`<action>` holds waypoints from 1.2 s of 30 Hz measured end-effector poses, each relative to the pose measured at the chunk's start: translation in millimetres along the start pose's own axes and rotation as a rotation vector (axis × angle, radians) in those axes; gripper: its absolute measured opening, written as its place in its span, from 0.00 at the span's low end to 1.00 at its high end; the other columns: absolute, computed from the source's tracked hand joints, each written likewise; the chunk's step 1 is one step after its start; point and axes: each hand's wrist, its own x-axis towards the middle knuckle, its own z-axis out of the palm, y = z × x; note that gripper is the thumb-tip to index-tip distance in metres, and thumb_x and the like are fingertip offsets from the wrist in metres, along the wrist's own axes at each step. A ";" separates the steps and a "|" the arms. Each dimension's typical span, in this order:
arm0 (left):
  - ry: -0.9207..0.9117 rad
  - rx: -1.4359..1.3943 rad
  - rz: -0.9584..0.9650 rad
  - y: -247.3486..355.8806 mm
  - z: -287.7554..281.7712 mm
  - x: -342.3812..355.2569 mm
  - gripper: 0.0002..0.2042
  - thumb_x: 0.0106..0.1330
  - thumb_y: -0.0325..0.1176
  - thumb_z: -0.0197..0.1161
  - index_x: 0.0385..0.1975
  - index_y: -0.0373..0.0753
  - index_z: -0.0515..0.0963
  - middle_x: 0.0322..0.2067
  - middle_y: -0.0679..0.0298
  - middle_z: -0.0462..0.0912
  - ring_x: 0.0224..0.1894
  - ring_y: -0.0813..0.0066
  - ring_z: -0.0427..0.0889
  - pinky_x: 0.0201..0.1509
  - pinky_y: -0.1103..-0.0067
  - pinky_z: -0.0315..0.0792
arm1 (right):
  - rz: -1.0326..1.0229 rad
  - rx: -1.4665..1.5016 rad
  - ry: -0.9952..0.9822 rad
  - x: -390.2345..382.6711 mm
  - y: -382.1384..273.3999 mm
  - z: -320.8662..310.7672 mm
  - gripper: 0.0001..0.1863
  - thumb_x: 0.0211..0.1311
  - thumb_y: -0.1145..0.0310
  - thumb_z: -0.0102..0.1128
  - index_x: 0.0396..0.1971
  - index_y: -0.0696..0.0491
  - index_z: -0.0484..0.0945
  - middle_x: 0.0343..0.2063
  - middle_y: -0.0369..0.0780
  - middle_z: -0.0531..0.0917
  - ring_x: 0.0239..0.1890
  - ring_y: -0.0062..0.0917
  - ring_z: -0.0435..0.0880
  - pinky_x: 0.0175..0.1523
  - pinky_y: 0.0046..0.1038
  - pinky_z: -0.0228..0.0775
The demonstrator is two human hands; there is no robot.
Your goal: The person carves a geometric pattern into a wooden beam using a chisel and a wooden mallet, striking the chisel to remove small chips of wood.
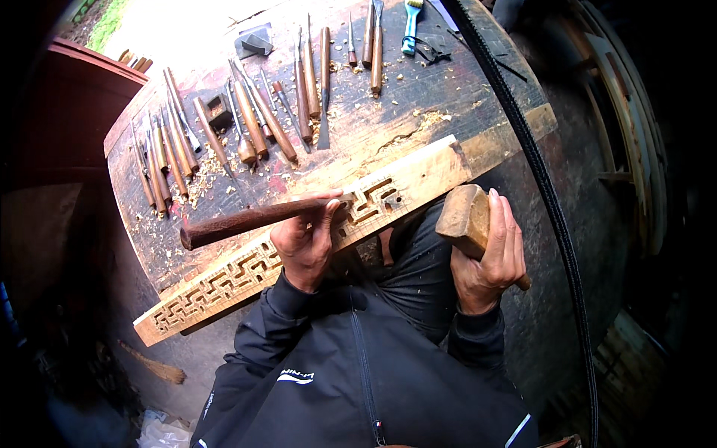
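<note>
A long pale wooden board point(426, 176), cut with an angular fretwork pattern, lies slantwise along the near edge of the workbench. My left hand point(305, 243) is closed round a wood chisel point(246, 223) with a thick dark handle. The handle points up to the left, and the tip end meets the carved pattern near the board's middle; the cutting edge itself is too small to make out. Right of the board, my right hand point(489, 254) grips a wooden mallet point(464, 221), its block head raised apart from the chisel and the handle end showing below my palm.
Several wood-handled chisels point(261, 119) lie in rows across the worn workbench point(388, 123) among wood shavings. A small dark block point(218, 112) sits between them. A blue-handled brush point(411, 26) lies at the far side. A black braided cable point(534, 160) hangs down on the right.
</note>
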 end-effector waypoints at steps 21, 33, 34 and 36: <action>-0.098 0.124 0.159 11.4 3.3 9.2 0.09 0.73 0.15 0.75 0.49 0.34 0.90 0.44 0.57 0.96 0.45 0.67 0.94 0.52 0.73 0.85 | -0.009 0.026 0.011 -2.9 7.3 3.8 0.36 0.60 0.73 0.84 0.69 0.61 0.82 0.58 0.53 0.92 0.57 0.53 0.94 0.63 0.46 0.87; -0.133 0.631 0.592 -4.8 11.8 18.8 0.07 0.68 0.24 0.74 0.45 0.39 0.89 0.43 0.58 0.89 0.29 0.58 0.87 0.33 0.66 0.81 | -0.433 0.224 0.215 122.5 -18.7 -17.6 0.35 0.52 0.76 0.79 0.66 0.51 0.90 0.53 0.49 0.93 0.50 0.44 0.96 0.56 0.41 0.88; -0.141 0.617 0.583 -5.6 11.4 20.1 0.07 0.68 0.24 0.74 0.44 0.39 0.89 0.43 0.59 0.89 0.30 0.58 0.88 0.33 0.66 0.81 | -0.458 0.249 0.253 134.3 -24.5 -20.4 0.34 0.52 0.75 0.79 0.65 0.51 0.90 0.52 0.49 0.93 0.50 0.44 0.96 0.56 0.41 0.88; -0.152 0.594 0.563 -3.9 11.5 23.8 0.07 0.68 0.24 0.74 0.43 0.39 0.89 0.43 0.59 0.90 0.31 0.58 0.89 0.35 0.66 0.81 | -0.472 0.316 0.290 153.4 -35.0 -26.3 0.32 0.53 0.73 0.80 0.64 0.51 0.91 0.51 0.49 0.94 0.51 0.44 0.96 0.57 0.42 0.89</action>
